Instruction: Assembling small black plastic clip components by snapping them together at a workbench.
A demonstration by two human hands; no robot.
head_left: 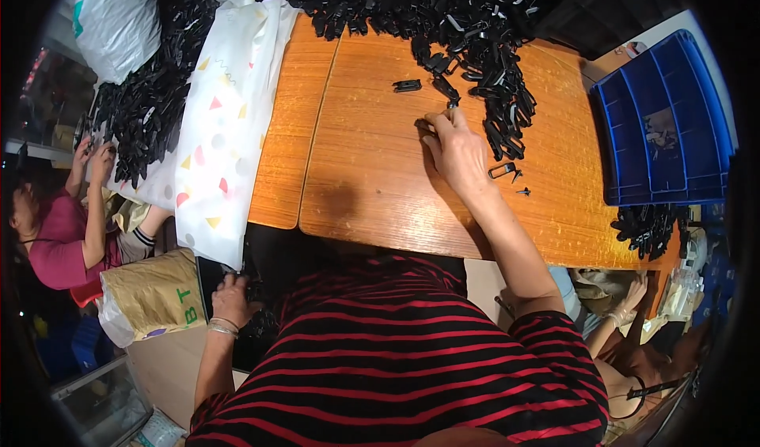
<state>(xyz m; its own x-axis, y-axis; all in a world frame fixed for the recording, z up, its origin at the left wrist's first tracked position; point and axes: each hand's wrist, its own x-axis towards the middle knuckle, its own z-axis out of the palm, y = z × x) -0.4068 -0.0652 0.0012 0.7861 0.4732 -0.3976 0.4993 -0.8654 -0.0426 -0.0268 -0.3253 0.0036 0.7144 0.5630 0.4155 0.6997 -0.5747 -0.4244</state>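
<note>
My right hand [455, 150]: it rests on the wooden desk [372, 178], fingers pinched on a small black clip [427, 123] at my fingertips.
The clip: its long side runs left to right; my fingers hide most of it.
My left hand [231, 298]: it is down below the desk edge, curled on something dark; I cannot tell what.
Pile of black clips [475, 43]: just past my right hand, at the far side of the desk.
Blue tray [673, 170]: on my right, partly cut off.

Blue crate [673, 123] right; patterned cloth [229, 123] left.
</note>
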